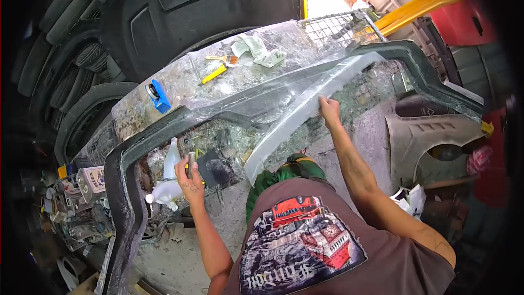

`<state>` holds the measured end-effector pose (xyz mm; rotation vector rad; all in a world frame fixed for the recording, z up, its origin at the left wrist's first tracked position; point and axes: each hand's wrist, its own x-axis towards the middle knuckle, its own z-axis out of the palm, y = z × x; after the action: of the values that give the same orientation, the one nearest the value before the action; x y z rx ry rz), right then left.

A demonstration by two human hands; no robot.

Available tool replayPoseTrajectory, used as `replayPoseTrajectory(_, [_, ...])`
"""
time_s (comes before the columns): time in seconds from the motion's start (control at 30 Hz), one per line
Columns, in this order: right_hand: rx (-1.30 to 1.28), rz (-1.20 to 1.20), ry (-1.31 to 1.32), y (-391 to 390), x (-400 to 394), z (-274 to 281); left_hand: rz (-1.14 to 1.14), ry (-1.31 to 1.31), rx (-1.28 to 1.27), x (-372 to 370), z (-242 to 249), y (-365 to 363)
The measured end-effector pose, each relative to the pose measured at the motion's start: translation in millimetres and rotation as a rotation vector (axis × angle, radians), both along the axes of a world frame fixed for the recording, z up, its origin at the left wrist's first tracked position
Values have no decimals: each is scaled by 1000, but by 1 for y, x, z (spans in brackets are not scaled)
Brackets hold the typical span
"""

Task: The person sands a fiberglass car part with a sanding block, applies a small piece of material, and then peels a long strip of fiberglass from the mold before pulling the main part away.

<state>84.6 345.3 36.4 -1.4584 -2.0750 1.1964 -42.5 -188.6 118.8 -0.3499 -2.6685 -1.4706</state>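
Note:
My left hand [190, 181] is closed round a small cylindrical object [192, 159], beside two white plastic bottles [172, 158] and a dark square sheet [213, 167]. At the edge of a long, pale translucent strip [305, 110], my right hand [329, 110] pinches the strip with its fingers. The strip lies slantwise across a large dark moulded frame [158, 125], from near my waist up to the frame's upper right part.
Beyond the frame, the worktable [185, 76] bears a blue tape dispenser [159, 96], a yellow cutter [214, 74], a brush [224, 59] and crumpled cloth [256, 50]. A grey fender [436, 136] stands at right. Black panels [191, 5] stand behind.

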Motion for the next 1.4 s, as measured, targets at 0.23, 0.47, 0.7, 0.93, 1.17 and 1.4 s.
replayPoseTrajectory(0.23, [-589, -141, 454, -43, 76, 5, -147, 55, -37, -9, 13, 17])
replayPoseTrajectory(0.47, [-940, -159, 504, -28, 120, -59, -113, 96, -104, 10, 23, 66])
replayPoseTrajectory(0.7, [-1095, 57, 502, -8, 132, -83, -164, -16, -172, 93, 4, 157])
replayPoseTrajectory(0.93, [-916, 735, -14, 26, 144, -40, -31, 63, -267, 194, -6, 174])
replayPoseTrajectory(1.17, [354, 1413, 321, -51, 90, -14, 141, -33, -208, 294, 5, 162])
replayPoseTrajectory(1.4, [885, 822, -105, 106, 99, 2, 452, 36, -201, 407, 3, 117])
